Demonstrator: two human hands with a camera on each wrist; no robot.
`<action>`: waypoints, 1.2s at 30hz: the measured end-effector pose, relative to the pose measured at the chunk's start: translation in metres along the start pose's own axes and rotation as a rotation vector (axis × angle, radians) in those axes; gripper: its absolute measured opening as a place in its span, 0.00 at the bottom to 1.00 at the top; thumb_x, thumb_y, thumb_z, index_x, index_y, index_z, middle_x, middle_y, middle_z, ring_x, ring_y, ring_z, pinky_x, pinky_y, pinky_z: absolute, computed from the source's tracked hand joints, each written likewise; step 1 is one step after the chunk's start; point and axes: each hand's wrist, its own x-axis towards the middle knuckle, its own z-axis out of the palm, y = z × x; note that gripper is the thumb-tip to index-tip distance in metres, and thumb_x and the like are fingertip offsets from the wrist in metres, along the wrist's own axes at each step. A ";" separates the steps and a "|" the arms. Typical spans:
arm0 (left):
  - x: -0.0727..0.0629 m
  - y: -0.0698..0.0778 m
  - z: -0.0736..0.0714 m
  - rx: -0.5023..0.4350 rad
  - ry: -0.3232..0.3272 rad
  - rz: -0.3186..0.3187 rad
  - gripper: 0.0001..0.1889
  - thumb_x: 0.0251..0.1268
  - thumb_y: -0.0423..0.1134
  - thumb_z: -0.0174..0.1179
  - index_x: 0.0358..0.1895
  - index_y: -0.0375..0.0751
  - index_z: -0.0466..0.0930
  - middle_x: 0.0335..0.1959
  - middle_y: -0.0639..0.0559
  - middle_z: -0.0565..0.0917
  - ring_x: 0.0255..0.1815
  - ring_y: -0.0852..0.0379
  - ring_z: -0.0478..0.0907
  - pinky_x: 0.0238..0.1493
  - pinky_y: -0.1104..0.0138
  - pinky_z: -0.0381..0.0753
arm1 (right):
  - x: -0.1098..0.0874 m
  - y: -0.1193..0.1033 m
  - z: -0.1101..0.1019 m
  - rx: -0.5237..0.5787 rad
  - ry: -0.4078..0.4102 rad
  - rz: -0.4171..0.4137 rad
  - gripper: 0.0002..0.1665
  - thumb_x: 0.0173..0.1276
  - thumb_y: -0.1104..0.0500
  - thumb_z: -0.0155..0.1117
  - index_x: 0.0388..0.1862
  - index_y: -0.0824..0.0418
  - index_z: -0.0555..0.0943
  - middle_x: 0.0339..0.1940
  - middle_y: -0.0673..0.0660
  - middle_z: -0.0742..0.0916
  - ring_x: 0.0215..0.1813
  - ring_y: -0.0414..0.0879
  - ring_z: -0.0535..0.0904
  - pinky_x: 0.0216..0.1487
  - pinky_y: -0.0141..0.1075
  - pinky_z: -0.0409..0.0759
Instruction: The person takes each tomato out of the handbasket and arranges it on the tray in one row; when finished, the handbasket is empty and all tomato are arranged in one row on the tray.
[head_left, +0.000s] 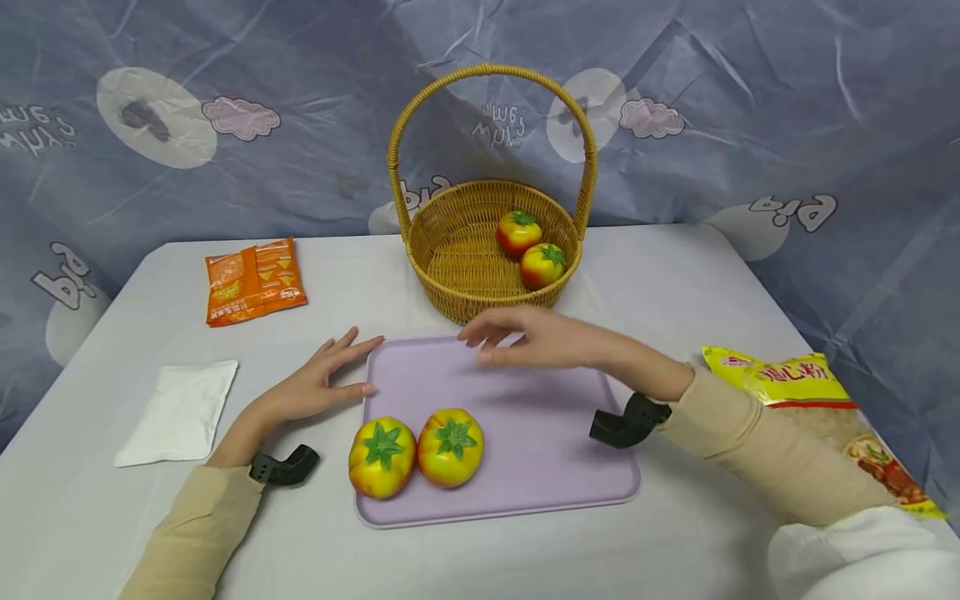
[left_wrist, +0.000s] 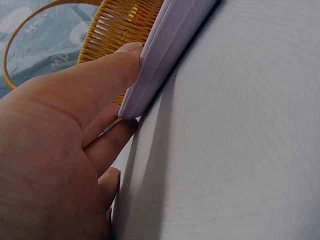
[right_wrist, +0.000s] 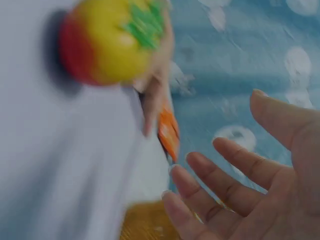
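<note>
A lilac tray (head_left: pixel 540 450) lies on the table with two yellow-and-red tomatoes on its near left part, one tomato (head_left: pixel 382 457) by the left rim and another tomato (head_left: pixel 451 447) beside it. My left hand (head_left: pixel 318 385) is at the tray's far left corner, thumb and fingertips right at the rim, fingers extended. Over the far part of the tray hovers my right hand (head_left: pixel 536 337), its fingers loosely bent and holding nothing. The right wrist view shows this hand's fingers (right_wrist: pixel 225 185) spread, with a blurred tomato (right_wrist: pixel 112 42) across from them.
Behind the tray stands a wicker basket (head_left: pixel 468 283) with a tall handle, holding two more tomatoes on its right side. An orange snack packet (head_left: pixel 255 282) and a white packet (head_left: pixel 180 411) lie at left. A yellow-topped noodle bag (head_left: pixel 810 392) lies at right, partly behind my sleeve.
</note>
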 end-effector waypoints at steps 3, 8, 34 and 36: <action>-0.001 0.000 0.000 -0.004 -0.001 -0.005 0.36 0.60 0.49 0.63 0.71 0.51 0.60 0.73 0.36 0.44 0.71 0.33 0.32 0.61 0.35 0.34 | 0.000 0.001 -0.034 0.048 0.094 0.032 0.22 0.70 0.59 0.57 0.59 0.67 0.73 0.55 0.62 0.79 0.54 0.49 0.75 0.56 0.43 0.72; -0.002 -0.003 0.001 -0.012 -0.004 -0.001 0.35 0.60 0.49 0.63 0.71 0.51 0.61 0.73 0.36 0.45 0.71 0.33 0.32 0.62 0.36 0.34 | 0.001 0.023 -0.080 0.187 0.270 0.175 0.26 0.72 0.52 0.52 0.63 0.65 0.69 0.59 0.62 0.76 0.60 0.56 0.70 0.59 0.49 0.67; 0.001 -0.003 0.002 -0.003 0.010 0.012 0.35 0.60 0.49 0.63 0.71 0.52 0.61 0.73 0.37 0.46 0.71 0.34 0.33 0.62 0.37 0.34 | 0.019 0.074 -0.103 -0.046 0.461 0.403 0.26 0.69 0.59 0.58 0.61 0.70 0.69 0.56 0.67 0.75 0.57 0.58 0.69 0.58 0.47 0.69; 0.001 -0.003 0.002 -0.002 0.011 0.016 0.35 0.60 0.49 0.63 0.71 0.52 0.61 0.73 0.37 0.46 0.71 0.34 0.33 0.62 0.37 0.34 | 0.021 0.072 -0.102 -0.084 0.457 0.411 0.24 0.69 0.61 0.59 0.60 0.71 0.69 0.56 0.68 0.75 0.57 0.59 0.69 0.57 0.49 0.69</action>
